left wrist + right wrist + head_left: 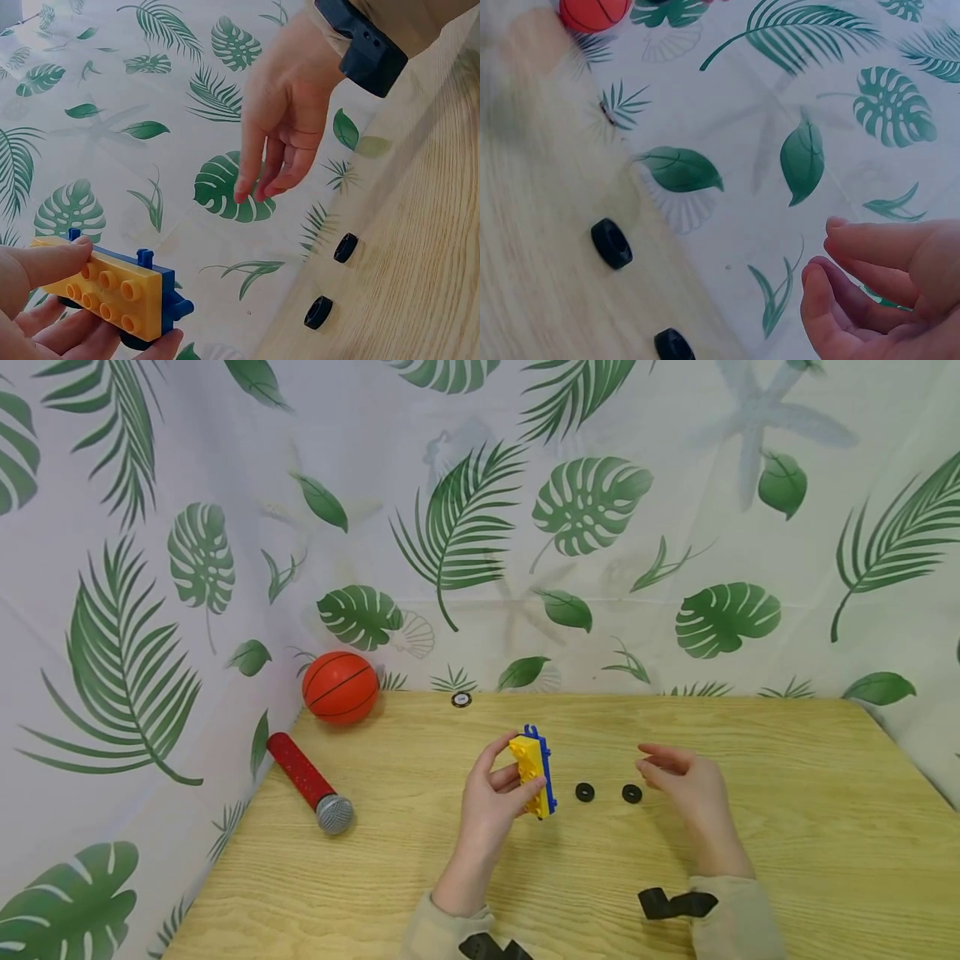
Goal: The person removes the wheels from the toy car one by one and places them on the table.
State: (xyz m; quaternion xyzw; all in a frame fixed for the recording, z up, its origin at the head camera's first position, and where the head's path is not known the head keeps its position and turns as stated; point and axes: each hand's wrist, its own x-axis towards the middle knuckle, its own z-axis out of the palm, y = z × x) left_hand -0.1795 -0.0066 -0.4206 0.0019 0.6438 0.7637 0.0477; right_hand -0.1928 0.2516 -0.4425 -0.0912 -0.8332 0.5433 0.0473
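My left hand (491,797) grips a yellow and blue toy car base (534,774) made of building bricks, thumb across its studded yellow face. In the left wrist view, bare blue pegs stick up along the upper side of the car base (112,289), and black wheels show at its lower side, partly behind the fingers. My right hand (690,789) hovers with bent, relaxed fingers and nothing between thumb and fingertips (840,223). Two loose black toy wheels lie on the table between the hands: one wheel (585,792) nearer the car base, the other wheel (632,793) just left of the right hand.
The wooden table (810,793) meets a leaf-printed curtain (480,527) at its back and left. A red basketball (341,687) and a red microphone (309,782) are at the left. At the back edge lies a small round chip (461,699).
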